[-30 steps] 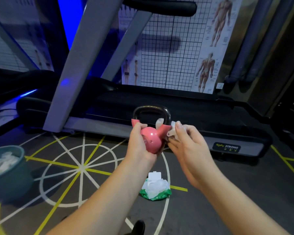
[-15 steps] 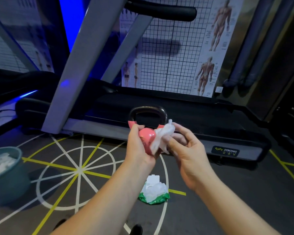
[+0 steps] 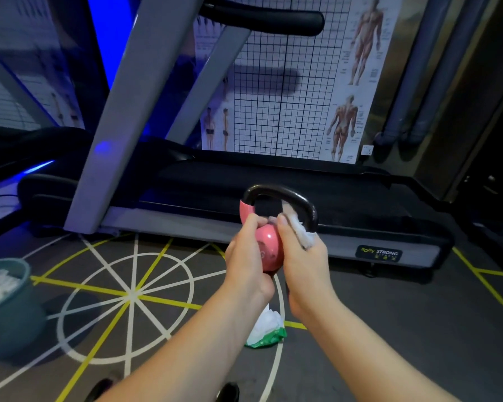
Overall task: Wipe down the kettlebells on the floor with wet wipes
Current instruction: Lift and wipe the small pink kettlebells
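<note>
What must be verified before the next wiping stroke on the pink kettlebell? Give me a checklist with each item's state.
1. Grip: left hand holds the pink kettlebell up off the floor: ok.
2. Cloth: right hand holds the wet wipe: ok.
3. Contact: wet wipe lies against the black handle: ok.
4. Supply: wipe pack on the floor below, sheets showing: ok.
5. Disposal: bin at the left: ok.
6. Kettlebell underside wiped: cannot tell.
</note>
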A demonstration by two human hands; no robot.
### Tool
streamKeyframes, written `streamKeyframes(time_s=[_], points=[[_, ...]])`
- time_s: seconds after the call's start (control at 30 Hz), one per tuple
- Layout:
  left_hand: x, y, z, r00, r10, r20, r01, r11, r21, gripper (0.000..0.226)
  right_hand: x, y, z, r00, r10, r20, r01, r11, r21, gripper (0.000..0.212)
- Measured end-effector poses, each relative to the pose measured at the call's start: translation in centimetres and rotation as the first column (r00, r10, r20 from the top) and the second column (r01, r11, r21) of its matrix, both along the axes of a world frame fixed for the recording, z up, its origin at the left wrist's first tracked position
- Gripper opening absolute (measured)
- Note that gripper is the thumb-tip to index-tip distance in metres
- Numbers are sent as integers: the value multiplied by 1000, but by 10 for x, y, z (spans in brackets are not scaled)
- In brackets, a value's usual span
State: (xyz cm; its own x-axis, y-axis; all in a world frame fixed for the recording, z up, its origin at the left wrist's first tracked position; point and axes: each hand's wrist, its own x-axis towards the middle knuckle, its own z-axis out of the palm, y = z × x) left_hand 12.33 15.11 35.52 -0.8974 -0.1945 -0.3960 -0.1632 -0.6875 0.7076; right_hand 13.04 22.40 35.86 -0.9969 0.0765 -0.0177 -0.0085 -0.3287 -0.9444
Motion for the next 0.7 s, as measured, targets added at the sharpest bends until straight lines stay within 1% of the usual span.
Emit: streamKeyframes(time_s=[0.1,0.2,0.27,0.3,0.37,0.43,0.47,0.5,0.57,0.63,0.7], points=[[1,6,2,999,32,20,-31,997,-77,38,-5,6,3,998,-60,-3,60,997,-45,21],[0,6,4,997,75,-28,-79,970,-229,31,-13,16,5,991,-127,-50,125,991,-49,16],[-1,4,6,995,73,-73,-94,938,-334,24,-19,26,5,990,-124,-70,122,992,-29,17],[-1,3,6,994,67,-91,-97,918,-384,23,-21,31,5,989,-115,-90,117,993,16,17],[-4,-1,4,992,43,-120,-98,860,-501,23,-24,41,2,984,-75,-163,109,971,211,13],[-4,-4,1,986,15,-165,-115,778,-618,20,-26,48,-3,973,-34,-227,128,902,413,10],[-4,-5,0,982,-1,-187,-127,729,-673,21,-28,49,-5,968,-27,-249,149,862,484,11],[-3,-7,-1,980,-21,-198,-131,682,-720,23,-28,50,-5,966,-22,-259,160,834,528,10],[-1,-9,-2,975,-72,-209,-127,594,-794,25,-28,50,-4,968,-9,-252,155,810,565,10],[2,-11,-3,968,-136,-211,-116,500,-858,22,-26,52,-1,973,6,-230,133,800,585,16],[4,-16,-2,959,-196,-205,-99,448,-889,25,-21,52,6,977,48,-206,87,798,597,25]])
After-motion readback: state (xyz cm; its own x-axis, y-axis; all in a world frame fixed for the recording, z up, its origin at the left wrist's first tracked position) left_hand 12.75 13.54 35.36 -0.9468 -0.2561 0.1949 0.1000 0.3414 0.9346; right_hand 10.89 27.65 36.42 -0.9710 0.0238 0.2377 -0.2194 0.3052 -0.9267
